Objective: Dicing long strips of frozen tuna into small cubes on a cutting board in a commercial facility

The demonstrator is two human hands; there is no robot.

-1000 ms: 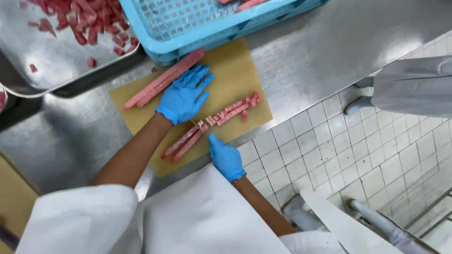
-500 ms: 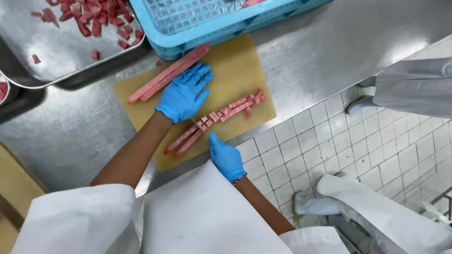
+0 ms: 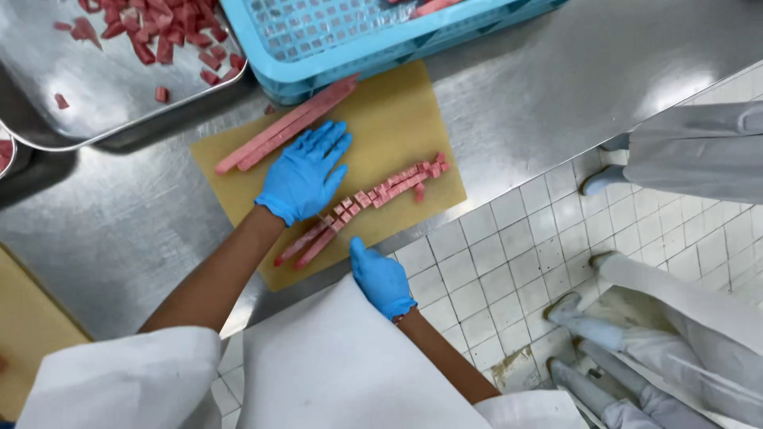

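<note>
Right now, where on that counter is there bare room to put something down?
Bare steel lies right of the cutting board, below the blue crate, and left of the board below the metal tray. The board is crowded: left hand, right hand, pink strips, diced row.
</note>
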